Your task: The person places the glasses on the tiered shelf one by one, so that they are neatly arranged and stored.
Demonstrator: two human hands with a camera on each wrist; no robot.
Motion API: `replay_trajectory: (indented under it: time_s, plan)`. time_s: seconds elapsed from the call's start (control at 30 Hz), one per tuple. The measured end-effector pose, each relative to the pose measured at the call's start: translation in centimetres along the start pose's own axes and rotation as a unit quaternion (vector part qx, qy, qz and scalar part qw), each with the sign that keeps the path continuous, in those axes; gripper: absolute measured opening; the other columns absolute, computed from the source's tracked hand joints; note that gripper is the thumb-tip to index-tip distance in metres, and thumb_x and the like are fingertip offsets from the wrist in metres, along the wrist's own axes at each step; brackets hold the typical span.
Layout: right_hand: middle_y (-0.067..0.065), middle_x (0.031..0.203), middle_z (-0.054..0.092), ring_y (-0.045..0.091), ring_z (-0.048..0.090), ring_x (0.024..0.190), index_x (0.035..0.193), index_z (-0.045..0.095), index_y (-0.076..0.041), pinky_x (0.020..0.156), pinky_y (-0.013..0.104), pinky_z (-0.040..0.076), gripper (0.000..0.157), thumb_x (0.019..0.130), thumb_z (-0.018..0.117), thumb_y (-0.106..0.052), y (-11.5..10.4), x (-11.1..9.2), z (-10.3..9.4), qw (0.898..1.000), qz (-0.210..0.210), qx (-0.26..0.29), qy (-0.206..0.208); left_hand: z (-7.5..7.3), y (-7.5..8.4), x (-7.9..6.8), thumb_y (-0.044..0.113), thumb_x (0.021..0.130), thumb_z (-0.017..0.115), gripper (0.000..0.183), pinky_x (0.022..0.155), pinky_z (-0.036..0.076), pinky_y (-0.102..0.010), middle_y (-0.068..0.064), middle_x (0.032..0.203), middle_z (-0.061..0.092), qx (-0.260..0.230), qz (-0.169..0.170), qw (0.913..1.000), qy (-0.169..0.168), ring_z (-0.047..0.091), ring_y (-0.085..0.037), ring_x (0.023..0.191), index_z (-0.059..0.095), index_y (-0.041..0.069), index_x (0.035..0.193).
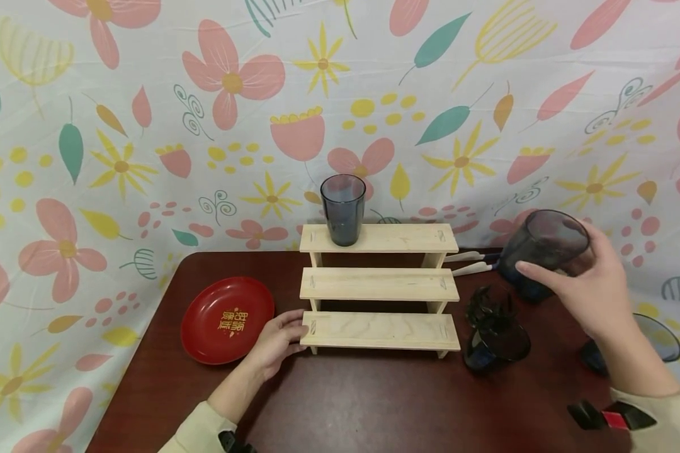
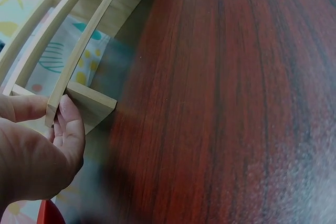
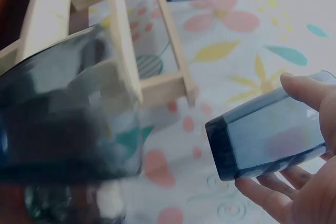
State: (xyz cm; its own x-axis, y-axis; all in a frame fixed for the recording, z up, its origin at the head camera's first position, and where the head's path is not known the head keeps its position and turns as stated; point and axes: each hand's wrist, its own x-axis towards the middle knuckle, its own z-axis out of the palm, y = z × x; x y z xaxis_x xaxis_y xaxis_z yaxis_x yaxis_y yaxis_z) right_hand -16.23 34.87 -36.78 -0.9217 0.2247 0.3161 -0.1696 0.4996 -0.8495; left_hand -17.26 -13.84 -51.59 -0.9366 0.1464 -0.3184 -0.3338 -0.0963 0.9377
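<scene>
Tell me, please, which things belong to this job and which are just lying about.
Job in hand:
wooden rack, gripped by left hand
glass in right hand
glass on top shelf

Seemingly lying about:
red plate
white-handled utensils
dark vessels

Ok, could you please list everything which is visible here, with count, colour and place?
Table: 1, dark red-brown, foreground
Cloth: 1, white with floral print, backdrop
Wooden rack: 1, pale, on table
Standing glass: 1, smoky blue, top step, left
Held glass: 1, smoky blue, right of rack
Plate: 1, red with gold characters, left of rack
Handles: 2, white, right of rack
Dark vessel: 1, blackish, right of bottom step
Dark item: unclear count, blackish, behind that vessel
Glass vessel: 1, bluish, far right, partly hidden
Sleeves: 2, cream, forearms
Left grip: 1, bare, pinching rack's bottom step
Right grip: 1, bare, holding glass
</scene>
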Motion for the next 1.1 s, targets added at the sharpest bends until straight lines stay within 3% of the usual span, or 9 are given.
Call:
replay_trajectory:
  time_s: [0.37, 0.6, 1.1]
  plan:
    - [-0.006, 0.134, 0.054, 0.004, 0.062, 0.106, 0.158, 0.039, -0.026, 0.079, 0.012, 0.050, 0.090, 0.083, 0.089, -0.011, -2.2, 4.6, 4.9, 0.996, -0.061, 0.009, -0.059, 0.0, 0.0, 0.0, 0.005, 0.097, 0.064, 0.052, 0.077, 0.054, -0.034, -0.018, 0.120, 0.064, 0.001, 0.000, 1.0000, 0.000, 0.065, -0.019, 0.091, 0.050, -0.006, 0.145]
    - [0.006, 0.138, 0.056, 0.007, 0.061, 0.112, 0.159, 0.035, -0.033, 0.078, 0.017, 0.052, 0.091, 0.086, 0.088, -0.024, -3.5, 6.5, 7.4, 0.993, -0.049, 0.013, -0.108, 0.0, -0.2, 0.0, 0.005, 0.096, 0.064, 0.051, 0.076, 0.054, -0.033, -0.018, 0.119, 0.063, 0.001, -0.002, 1.0000, 0.002, 0.065, -0.019, 0.090, 0.050, -0.007, 0.144]
    - [0.006, 0.136, 0.058, 0.021, 0.063, 0.114, 0.158, 0.037, -0.029, 0.082, 0.023, 0.052, 0.091, 0.084, 0.090, -0.024, -5.4, 7.8, 11.1, 0.986, -0.042, 0.049, -0.153, 0.0, 0.0, 0.0, 0.006, 0.097, 0.065, 0.052, 0.076, 0.053, -0.033, -0.018, 0.120, 0.063, 0.002, -0.001, 1.0000, 0.002, 0.065, -0.019, 0.090, 0.049, -0.006, 0.145]
